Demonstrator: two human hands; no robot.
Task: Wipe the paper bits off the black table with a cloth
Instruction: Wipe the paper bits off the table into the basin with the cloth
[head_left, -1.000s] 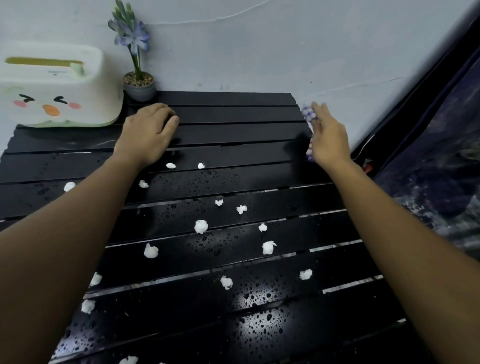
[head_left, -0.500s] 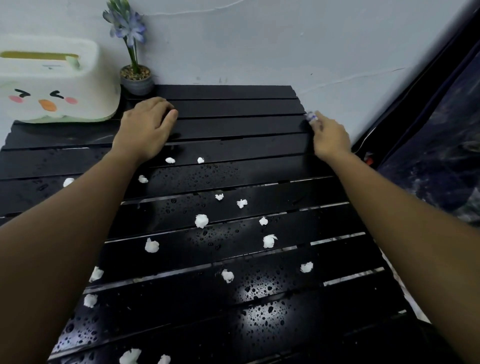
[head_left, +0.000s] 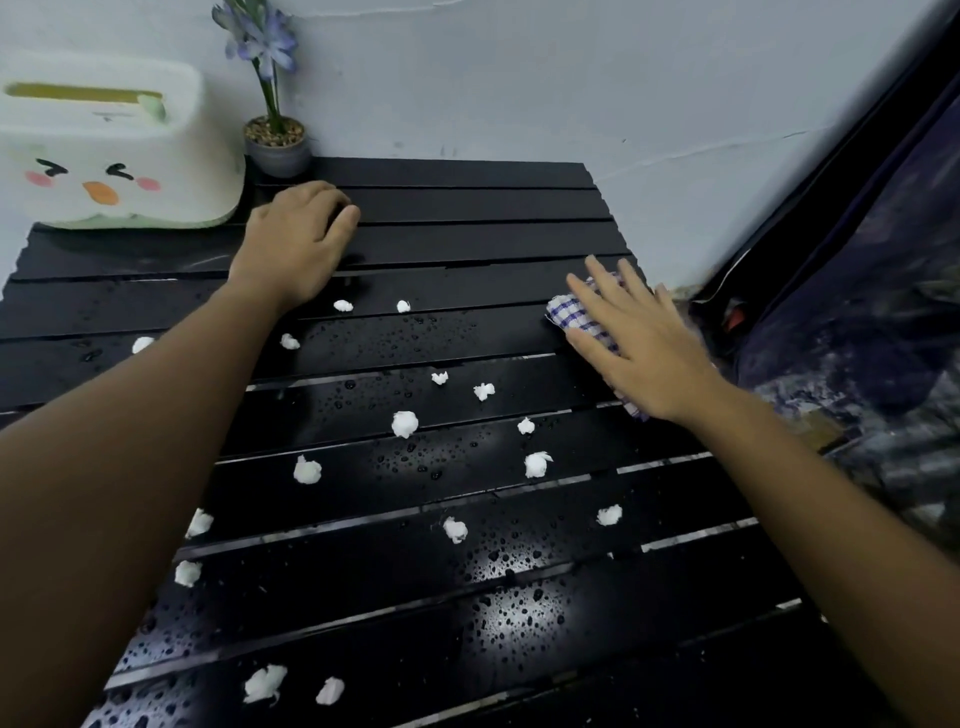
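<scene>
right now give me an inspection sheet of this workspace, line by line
surface: black slatted table, wet with droplets on the near slats
job's things: checked cloth flat on the table's right side; white paper bits scattered across the middle and near slats
clutter: white tissue box with a face and small potted flower at the back left
hands: left hand resting on the table, empty; right hand flat on the cloth, fingers spread
cables: nothing seen
surroundings: pale wall behind; dark fabric to the right
</scene>
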